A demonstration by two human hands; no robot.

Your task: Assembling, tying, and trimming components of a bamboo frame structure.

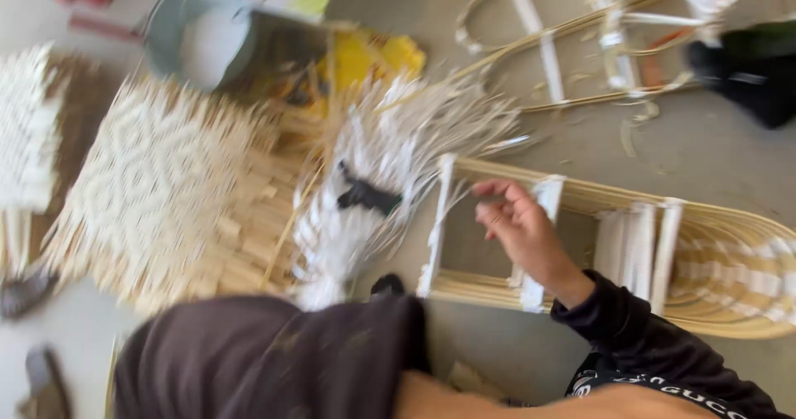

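Concrete floor [730,154], grey, littered with cane scraps.

Woven panels [157,187] at left: pale cane and white strip in a diamond pattern, lying flat and overlapping; blurred by camera motion. A second white-woven piece [25,129] sits at the far left edge.

Dark trouser knee [274,361] fills the bottom centre, the person's own leg, bent.

Cane frame [613,253] lies on the floor at right of centre: long, rounded at its right end, bent cane rails with white-wrapped crossbars. Its right part is already woven in white and cane bands. The left part is open, bars only.

Another frame [597,38], unwoven, lies at top right, well apart from the first.

Bundle of white strips [373,187] fans out between the panels and the cane frame, tied near its middle with a black band [365,195].

Grey bucket [207,42] at top left, tilted, with something yellow [373,58] beside it.

Right hand [518,228], black sleeve, is over the open part of the cane frame. Fingers curled, partly closed, fingertips near a white crossbar [543,220]. Motion blur: cannot tell whether it grips a strip or nothing.

Left hand not seen.

Dark shape [746,71] at the top right edge, unclear.
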